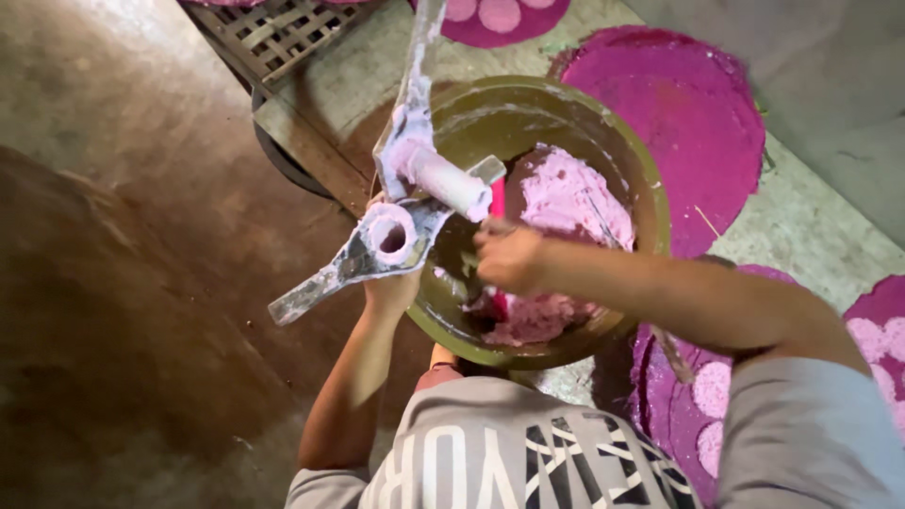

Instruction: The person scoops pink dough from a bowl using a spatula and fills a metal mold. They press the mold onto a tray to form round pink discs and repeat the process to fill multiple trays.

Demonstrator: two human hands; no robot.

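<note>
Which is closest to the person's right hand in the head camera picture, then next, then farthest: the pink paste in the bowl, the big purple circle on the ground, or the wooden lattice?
From the right hand:
1. Pink paste, in the bowl beside the hand.
2. Big purple circle, on the ground past the bowl, upper right.
3. Wooden lattice, top left corner.

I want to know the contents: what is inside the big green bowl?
The green bowl holds pink paste. The right hand covers a red tool; its working end and the bowl's bottom are hidden.
</note>
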